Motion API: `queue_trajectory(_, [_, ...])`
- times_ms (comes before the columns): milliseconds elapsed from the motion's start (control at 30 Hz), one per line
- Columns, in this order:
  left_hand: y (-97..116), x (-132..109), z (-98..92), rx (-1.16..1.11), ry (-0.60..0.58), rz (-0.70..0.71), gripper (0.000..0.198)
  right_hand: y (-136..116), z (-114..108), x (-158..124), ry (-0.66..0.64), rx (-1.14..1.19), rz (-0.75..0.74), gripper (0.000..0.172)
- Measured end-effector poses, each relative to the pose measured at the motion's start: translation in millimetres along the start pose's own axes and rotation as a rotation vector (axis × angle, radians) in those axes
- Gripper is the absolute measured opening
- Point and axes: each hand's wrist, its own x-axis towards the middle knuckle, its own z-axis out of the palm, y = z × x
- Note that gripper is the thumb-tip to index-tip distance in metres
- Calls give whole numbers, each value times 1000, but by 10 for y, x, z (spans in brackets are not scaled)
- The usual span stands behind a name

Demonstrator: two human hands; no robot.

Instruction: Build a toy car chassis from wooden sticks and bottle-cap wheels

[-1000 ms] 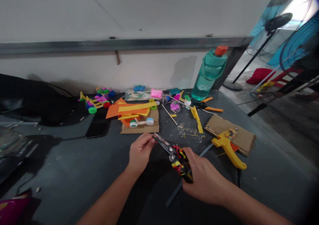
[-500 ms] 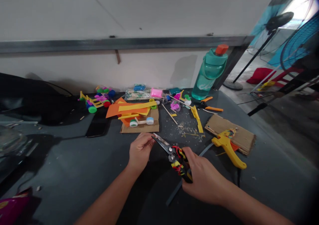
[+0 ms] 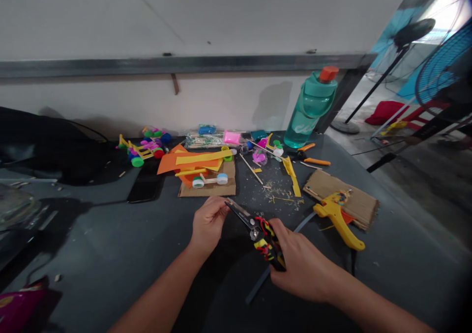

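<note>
We curled our right hand (image 3: 300, 262) around the scissors (image 3: 253, 228), our left hand's (image 3: 207, 223) fingers pressed together near the blades' (image 3: 239, 215) tips.

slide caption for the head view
Above a dark grey table, the right hand holds metal scissors with black, red and yellow handles, tips by the left hand.

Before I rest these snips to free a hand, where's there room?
Mostly bare table lies left of your left hand, nearer than the phone, and right of the glue gun handle. Crowded: from orange paper to bottle.
</note>
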Motion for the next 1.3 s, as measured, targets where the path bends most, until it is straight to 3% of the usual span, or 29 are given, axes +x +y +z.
queue_trajectory(333, [3,8,-26,123,-56,94,17,0,-9,-14,-31,-121,46,35])
queue_trajectory(667, [-19,13,-33,47,-106,53,19,32,-24,-21,-43,-109,39,39])
queue_trajectory(1000, [-30,-2,-4,49,-89,43,20,76,28,-5,120,-199,16,52])
queue_trajectory(1300, [-37,-20,0,38,-135,10,27,74,83,7,111,-164,17,49])
